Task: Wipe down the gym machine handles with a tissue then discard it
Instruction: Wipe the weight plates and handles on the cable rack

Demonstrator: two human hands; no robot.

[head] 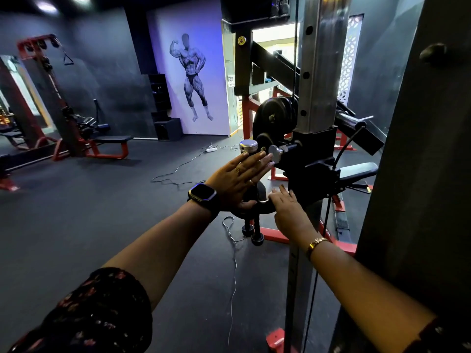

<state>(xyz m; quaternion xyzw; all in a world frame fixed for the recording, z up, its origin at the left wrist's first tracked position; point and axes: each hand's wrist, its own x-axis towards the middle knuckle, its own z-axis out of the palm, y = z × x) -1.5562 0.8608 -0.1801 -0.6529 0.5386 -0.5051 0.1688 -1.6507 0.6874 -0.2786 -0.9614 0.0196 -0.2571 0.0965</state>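
My left hand [239, 179] lies flat, fingers straight, on the cable handle [262, 202]; right hand [288, 210] rests beside it, relaxed. No tissue shows, so I'd palm one first.

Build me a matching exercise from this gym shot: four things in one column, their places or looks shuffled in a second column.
Things
1. left hand
2. right hand
3. power strip
4. bench

Descriptions
A. white, lying on the floor
B. gold bracelet at its wrist
C. black pad on a red frame
D. dark smartwatch at its wrist

Pairs: 1-D, 2-B, 3-A, 4-C
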